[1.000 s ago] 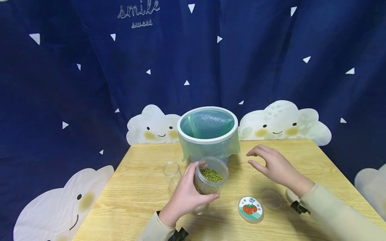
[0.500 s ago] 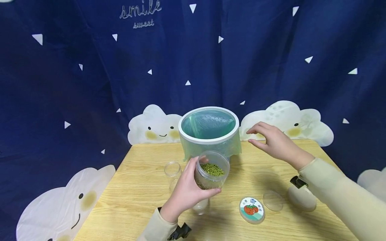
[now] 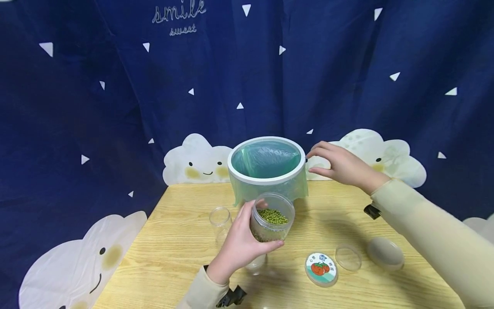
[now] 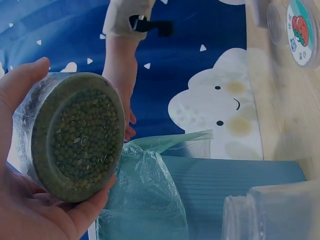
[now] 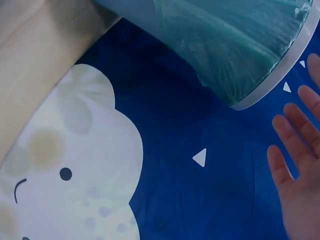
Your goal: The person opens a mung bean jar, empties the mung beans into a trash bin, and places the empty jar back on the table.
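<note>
My left hand [image 3: 245, 243] grips a clear plastic jar [image 3: 271, 232] part filled with green mung beans [image 3: 273, 216]. In the head view the jar is held above the table, uncovered, in front of the bin. The left wrist view shows the beans through the jar's base [image 4: 82, 140]. My right hand [image 3: 339, 164], fingers spread and holding nothing, hovers beside the right rim of the bin [image 3: 267, 180], which has a white ring and a green plastic liner. In the right wrist view the fingers of the right hand [image 5: 300, 145] stand near that rim.
A lid with a tomato picture [image 3: 321, 269], a clear disc [image 3: 348, 258] and a pale rounded lid-like piece [image 3: 385, 253] lie at the table's right. An upright clear jar [image 3: 220, 218] stands left of my left hand; another clear container [image 3: 256, 264] is partly hidden beneath it.
My right hand has risen from over the table and moved forward to the bin's right rim. My left hand has lifted the jar of beans slightly and keeps its grip.
</note>
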Demonstrator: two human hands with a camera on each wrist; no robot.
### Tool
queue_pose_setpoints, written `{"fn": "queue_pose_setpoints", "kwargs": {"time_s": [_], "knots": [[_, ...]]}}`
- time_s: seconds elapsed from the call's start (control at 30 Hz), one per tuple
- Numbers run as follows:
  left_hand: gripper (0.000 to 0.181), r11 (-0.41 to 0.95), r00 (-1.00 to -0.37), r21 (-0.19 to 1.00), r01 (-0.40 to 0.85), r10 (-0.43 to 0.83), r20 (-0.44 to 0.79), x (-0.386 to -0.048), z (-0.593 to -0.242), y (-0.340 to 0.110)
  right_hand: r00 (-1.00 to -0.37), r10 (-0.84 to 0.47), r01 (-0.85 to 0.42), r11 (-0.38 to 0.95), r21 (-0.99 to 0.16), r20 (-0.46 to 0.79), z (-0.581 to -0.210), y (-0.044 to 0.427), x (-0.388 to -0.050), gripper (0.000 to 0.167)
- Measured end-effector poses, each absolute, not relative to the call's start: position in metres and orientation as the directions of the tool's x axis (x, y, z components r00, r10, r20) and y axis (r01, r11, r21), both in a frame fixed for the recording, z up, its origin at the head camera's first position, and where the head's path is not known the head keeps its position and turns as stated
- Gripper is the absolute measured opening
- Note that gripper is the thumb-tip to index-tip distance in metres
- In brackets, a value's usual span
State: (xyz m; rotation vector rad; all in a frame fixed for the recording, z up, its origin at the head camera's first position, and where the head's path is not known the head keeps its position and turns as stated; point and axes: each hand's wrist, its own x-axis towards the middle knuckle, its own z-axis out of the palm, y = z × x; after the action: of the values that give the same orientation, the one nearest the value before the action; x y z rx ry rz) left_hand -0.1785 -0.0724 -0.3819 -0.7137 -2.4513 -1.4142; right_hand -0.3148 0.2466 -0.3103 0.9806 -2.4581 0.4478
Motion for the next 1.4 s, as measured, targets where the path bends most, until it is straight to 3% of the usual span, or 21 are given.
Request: {"fn": "queue_pose_setpoints", "kwargs": {"time_s": [0.3, 0.77, 1.4], "knots": [[0.098, 0.415, -0.858, 0.753, 0.511, 0.307, 0.412, -0.178, -0.384, -0.070, -0.648, -0.607, -0.717, 0.690, -0.099, 0.460, -0.302, 0.235, -0.333, 0.042], [0.097, 0.413, -0.861, 0.759, 0.503, 0.316, 0.399, -0.178, -0.387, -0.069, -0.756, -0.601, -0.647, 0.748, -0.150, 0.260, -0.277, 0.221, -0.348, 0.051], [0.096, 0.399, -0.876, 0.784, 0.475, 0.294, 0.381, -0.177, -0.392, -0.070, -0.771, -0.627, -0.637, 0.753, -0.164, 0.111, -0.259, 0.210, -0.352, 0.041]]}}
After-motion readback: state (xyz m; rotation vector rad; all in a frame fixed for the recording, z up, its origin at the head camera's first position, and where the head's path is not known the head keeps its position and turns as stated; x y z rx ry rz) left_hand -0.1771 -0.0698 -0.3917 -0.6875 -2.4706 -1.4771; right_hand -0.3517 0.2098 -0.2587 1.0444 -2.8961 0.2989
